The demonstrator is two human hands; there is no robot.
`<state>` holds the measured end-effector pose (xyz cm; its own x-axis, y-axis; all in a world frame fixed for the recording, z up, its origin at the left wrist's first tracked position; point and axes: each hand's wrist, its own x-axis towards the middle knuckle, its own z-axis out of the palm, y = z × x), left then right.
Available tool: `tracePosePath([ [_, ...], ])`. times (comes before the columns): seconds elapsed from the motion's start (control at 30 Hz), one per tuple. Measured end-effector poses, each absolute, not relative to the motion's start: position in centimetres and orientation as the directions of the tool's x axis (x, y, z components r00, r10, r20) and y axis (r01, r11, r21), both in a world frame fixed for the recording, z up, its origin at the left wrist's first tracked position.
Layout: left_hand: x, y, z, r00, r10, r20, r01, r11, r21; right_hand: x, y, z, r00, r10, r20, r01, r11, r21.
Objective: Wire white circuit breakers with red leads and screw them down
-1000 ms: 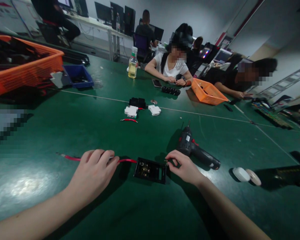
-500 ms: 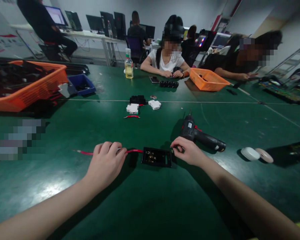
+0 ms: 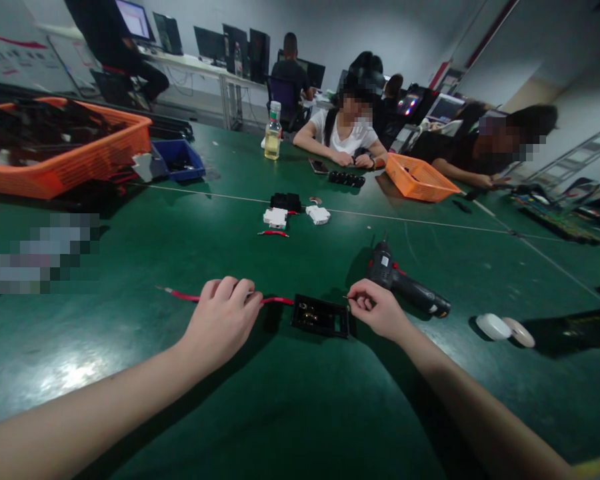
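My left hand [image 3: 223, 320] is closed around a red cable [image 3: 279, 301]. One bare metal end of the cable sticks out to the left, and the other runs into a small open black housing [image 3: 336, 323]. Brass-coloured metal parts [image 3: 308, 316] show inside the housing, which lies flat on the table. At its right end, my right hand [image 3: 377, 310] pinches a small thin metal piece [image 3: 347, 297], too small to name surely. Just beyond that hand lies a black cordless drill [image 3: 405, 283], its bit pointing away from me.
White switch modules [image 3: 276, 218], a short red cable [image 3: 273, 233] and a black part [image 3: 285, 202] lie ahead. Orange baskets [image 3: 143, 143] and a blue bin [image 3: 180, 161] stand farther back, near a bottle [image 3: 273, 133]. Round lids [image 3: 494, 327] lie right. People sit across the green table [image 3: 300, 413].
The whole view has shifted and tilted slightly. Both hands keep nearly the same places at the cable and the housing; the thin metal piece in my right fingers shows more clearly.
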<state>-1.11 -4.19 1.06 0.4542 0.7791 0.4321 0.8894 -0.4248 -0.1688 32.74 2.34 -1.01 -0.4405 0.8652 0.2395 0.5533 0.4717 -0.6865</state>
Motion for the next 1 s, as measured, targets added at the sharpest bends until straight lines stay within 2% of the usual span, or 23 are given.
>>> tracePosePath([
  [0.47, -1.2, -4.3, 1.0, 0.44, 0.793, 0.422, 0.896, -0.417, -0.151, 31.4, 2.3, 0.8, -0.384, 0.893, 0.234, 0.556, 0.426, -0.714],
  [0.57, -1.2, -4.3, 0.9, 0.432, 0.798, 0.42, 0.9, -0.412, -0.143, 30.5, 2.5, 2.0, -0.421, 0.887, 0.188, 0.562, 0.418, -0.713],
  [0.67, -1.2, -4.3, 0.7, 0.418, 0.807, 0.417, 0.907, -0.399, -0.136, 28.8, 2.6, 4.2, -0.517, 0.852, 0.081, 0.595, 0.426, -0.682],
  [0.8, -1.2, -4.4, 0.7, 0.411, 0.812, 0.415, 0.91, -0.396, -0.126, 25.7, 2.2, 7.6, -0.636, 0.767, -0.085, 0.655, 0.477, -0.586],
  [1.0, -1.3, -4.4, 0.6, 0.412, 0.822, 0.392, 0.91, -0.39, -0.14, 22.2, 1.6, 9.6, -0.704, 0.686, -0.184, 0.706, 0.647, -0.287],
])
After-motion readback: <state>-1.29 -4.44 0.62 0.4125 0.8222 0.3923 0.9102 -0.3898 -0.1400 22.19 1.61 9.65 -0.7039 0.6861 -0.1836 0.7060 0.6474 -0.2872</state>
